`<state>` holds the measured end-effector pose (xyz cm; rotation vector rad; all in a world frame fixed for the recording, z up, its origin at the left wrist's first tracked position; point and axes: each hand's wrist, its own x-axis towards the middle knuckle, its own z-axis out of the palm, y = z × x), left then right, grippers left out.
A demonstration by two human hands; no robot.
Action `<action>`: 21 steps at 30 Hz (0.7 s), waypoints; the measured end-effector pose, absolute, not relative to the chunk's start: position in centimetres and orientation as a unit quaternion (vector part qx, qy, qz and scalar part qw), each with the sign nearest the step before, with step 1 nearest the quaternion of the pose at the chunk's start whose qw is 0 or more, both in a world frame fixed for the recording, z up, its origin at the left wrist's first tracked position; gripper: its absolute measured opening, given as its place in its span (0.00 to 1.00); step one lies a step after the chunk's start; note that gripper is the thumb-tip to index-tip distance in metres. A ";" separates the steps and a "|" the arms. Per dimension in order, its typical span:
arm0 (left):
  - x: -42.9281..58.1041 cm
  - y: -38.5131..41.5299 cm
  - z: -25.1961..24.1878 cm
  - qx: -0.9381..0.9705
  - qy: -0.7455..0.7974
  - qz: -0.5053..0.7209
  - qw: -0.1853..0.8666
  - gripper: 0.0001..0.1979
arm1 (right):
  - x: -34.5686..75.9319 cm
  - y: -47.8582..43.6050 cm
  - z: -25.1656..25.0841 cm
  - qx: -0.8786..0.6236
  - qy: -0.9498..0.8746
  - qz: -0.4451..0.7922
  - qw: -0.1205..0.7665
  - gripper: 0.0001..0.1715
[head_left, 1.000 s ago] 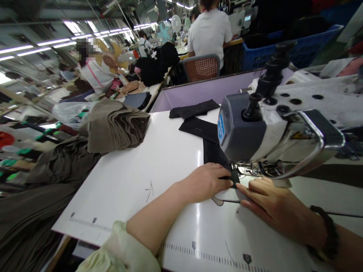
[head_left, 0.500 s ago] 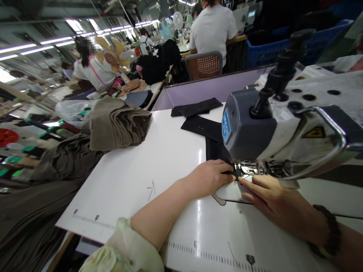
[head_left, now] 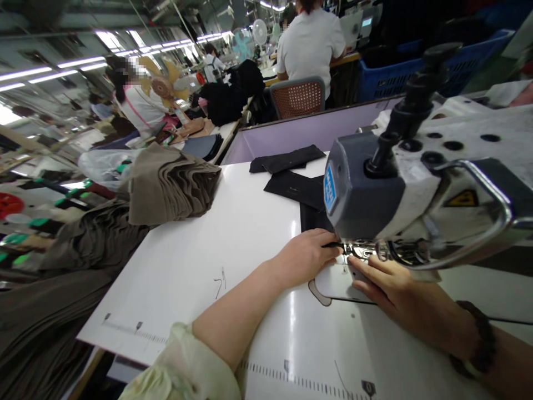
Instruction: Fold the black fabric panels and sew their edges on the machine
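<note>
A sewing machine [head_left: 362, 183] stands over the white table, its presser foot [head_left: 353, 250] low above the needle plate. My left hand [head_left: 308, 253] lies just left of the foot, its fingers closed on the edge of a black fabric piece [head_left: 314, 218] that runs back behind the machine head. To the right of the foot, my right hand [head_left: 400, 289] rests low with fingers stretched out, the index fingertip near the foot on the metal plate [head_left: 337, 283]. The fabric under the foot is mostly hidden by the fingers and the machine.
Black fabric strips [head_left: 291, 158] lie at the back of the white table [head_left: 187, 266]. A stack of folded brown fabric [head_left: 170, 183] sits at the left edge, with more brown cloth [head_left: 45, 316] hanging below. Beyond are a chair [head_left: 297, 99], a seated person [head_left: 310, 44] and a blue crate [head_left: 387, 78].
The dark fabric between my fingertips has slid away under the presser foot, baring more of the metal plate. My left hand has shifted slightly away from me; the view has moved a little.
</note>
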<state>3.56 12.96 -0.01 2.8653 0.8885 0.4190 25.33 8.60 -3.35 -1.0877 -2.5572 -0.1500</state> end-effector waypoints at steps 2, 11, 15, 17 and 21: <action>3.6 13.0 0.0 0.943 0.297 0.138 0.057 0.09 | 25.2 8.6 -3.2 -0.379 -0.904 -0.075 0.185 0.22; 3.5 13.1 0.1 0.943 0.296 0.134 0.068 0.07 | 25.0 8.6 -2.9 -0.373 -0.905 -0.093 0.184 0.22; 3.6 13.1 0.0 0.945 0.295 0.125 0.066 0.09 | 25.2 8.6 -3.0 -0.383 -0.901 -0.073 0.190 0.21; 3.5 13.0 -0.1 0.946 0.292 0.130 0.061 0.09 | 25.2 8.7 -3.1 -0.383 -0.902 -0.058 0.192 0.21; 3.5 13.0 -0.4 0.946 0.290 0.132 0.060 0.09 | 25.3 8.7 -3.1 -0.382 -0.904 -0.037 0.187 0.21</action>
